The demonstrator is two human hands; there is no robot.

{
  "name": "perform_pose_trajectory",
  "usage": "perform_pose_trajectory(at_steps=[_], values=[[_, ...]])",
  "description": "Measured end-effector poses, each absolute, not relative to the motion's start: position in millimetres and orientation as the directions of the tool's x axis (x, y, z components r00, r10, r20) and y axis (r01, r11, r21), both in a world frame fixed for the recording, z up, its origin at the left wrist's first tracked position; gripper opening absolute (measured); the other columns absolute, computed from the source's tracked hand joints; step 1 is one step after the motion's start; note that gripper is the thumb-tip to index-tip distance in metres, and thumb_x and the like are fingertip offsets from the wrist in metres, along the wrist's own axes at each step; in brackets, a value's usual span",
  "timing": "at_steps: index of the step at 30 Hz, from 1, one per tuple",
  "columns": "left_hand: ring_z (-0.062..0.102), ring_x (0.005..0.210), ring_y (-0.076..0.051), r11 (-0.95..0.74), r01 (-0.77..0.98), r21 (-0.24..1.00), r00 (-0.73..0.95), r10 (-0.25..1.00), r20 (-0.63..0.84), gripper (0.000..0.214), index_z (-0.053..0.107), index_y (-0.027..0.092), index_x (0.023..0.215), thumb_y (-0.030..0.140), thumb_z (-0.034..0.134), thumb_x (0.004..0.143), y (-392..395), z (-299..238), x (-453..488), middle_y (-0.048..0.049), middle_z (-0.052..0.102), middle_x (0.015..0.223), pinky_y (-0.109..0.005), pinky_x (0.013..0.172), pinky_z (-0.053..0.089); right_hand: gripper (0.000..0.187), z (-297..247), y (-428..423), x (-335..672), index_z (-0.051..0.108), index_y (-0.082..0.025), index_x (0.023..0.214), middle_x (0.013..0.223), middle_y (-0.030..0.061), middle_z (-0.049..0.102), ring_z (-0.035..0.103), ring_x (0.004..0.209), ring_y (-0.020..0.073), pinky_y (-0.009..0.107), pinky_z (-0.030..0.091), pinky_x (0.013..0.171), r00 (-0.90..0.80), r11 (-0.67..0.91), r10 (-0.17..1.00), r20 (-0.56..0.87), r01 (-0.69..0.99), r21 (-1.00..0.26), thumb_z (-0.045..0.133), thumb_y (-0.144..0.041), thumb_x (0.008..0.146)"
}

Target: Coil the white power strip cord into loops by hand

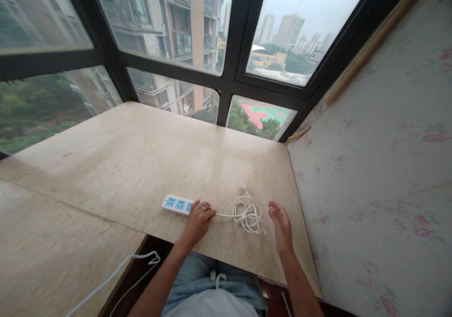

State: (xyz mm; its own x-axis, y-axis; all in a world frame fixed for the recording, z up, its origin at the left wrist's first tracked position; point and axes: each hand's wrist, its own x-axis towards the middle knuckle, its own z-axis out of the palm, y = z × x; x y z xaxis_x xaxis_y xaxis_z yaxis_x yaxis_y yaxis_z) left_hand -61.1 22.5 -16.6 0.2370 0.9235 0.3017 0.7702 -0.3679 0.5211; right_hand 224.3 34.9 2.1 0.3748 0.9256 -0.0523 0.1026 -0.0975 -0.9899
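Note:
A white power strip (pixel 176 205) with blue socket faces lies flat on the stone-look surface. My left hand (pixel 200 219), with a ring on one finger, is closed over the strip's right end and hides part of it. From there a white cord (pixel 247 217) runs right and lies in a loose coil, its plug (pixel 243 188) at the far side of the coil. Just right of the coil is my right hand (pixel 281 223), held on edge with its fingers extended. Nothing is in it, and it stands apart from the cord.
Dark-framed windows (pixel 231 79) border the far side of the surface (pixel 141 152). A flower-patterned wall (pixel 370 190) rises on the right. At the lower left, a white cable (pixel 116 269) crosses a dark gap in front of the ledge.

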Motion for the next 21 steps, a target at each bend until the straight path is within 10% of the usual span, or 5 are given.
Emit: perform_pose_trajectory(at_steps=[4, 7, 21], values=[[0.061, 0.1, -0.021, -0.362, 0.761, 0.538, 0.195, 0.919, 0.343, 0.023, 0.071, 0.024, 0.091, 0.014, 0.05, 0.088, 24.0, -11.0, -57.7, -0.0046, 0.07, 0.089, -0.047, 0.104, 0.032, 0.054, 34.3, 21.0, 185.6, 0.054, -0.025, 0.13, 0.141, 0.0103, 0.049, 0.042, 0.132, 0.0292, 0.049, 0.033, 0.11, -0.233, 0.367, 0.93, 0.283, 0.571, -0.735, 0.068, -0.034, 0.079], [0.062, 0.098, -0.021, -0.364, 0.743, 0.561, 0.144, 0.906, 0.398, 0.021, 0.071, 0.024, 0.092, 0.018, 0.051, 0.09, 25.4, -1.0, -58.0, -0.0042, 0.071, 0.09, -0.045, 0.102, 0.034, 0.051, 36.2, 21.3, 158.1, 0.056, -0.025, 0.128, 0.139, 0.0107, 0.051, 0.041, 0.132, 0.0315, 0.053, 0.028, 0.111, -0.511, 0.579, 0.815, 0.274, 0.683, -0.446, 0.068, -0.022, 0.078], [0.063, 0.089, -0.019, -0.429, 0.621, 0.657, -0.265, 0.673, 0.69, 0.009, 0.071, 0.021, 0.086, 0.023, 0.062, 0.086, 33.7, 31.6, -87.6, -0.0041, 0.071, 0.086, -0.039, 0.085, 0.049, 0.044, 10.2, 42.5, 190.4, 0.052, -0.016, 0.126, 0.117, 0.0129, 0.063, 0.055, 0.109, 0.0283, 0.044, 0.042, 0.098, -0.403, 0.477, 0.843, 0.356, 0.866, -0.15, 0.057, -0.02, 0.082]])
